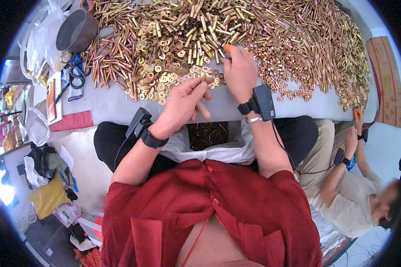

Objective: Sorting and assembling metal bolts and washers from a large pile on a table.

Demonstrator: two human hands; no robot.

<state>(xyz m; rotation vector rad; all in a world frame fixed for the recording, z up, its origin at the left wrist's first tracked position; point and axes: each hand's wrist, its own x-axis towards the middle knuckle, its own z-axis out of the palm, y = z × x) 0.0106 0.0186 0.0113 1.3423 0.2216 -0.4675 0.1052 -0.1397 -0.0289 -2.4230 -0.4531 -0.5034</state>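
Observation:
My left hand [185,103] hovers at the near edge of the heap, thumb and forefinger pinched together. Something small and brass-coloured shows at its fingertips, too small to make out. Flat brass washers [158,69] lie in a pile just beyond it. My right hand [239,73] reaches farther in, its fingers bent and closed at the metal tubes [209,33]. An orange finger cover [227,48] shows on one of its fingers; whatever the fingertips grip is hidden. Small copper-coloured nuts [278,66] are spread to the right of this hand.
Between my knees sits an open container with a white liner [205,154] and dark small parts inside. A dark metal bowl [77,31], scissors [77,73] and plastic bags [42,40] are at left. On the right, a co-worker [354,200] reaches to the table near a cardboard sheet [385,82].

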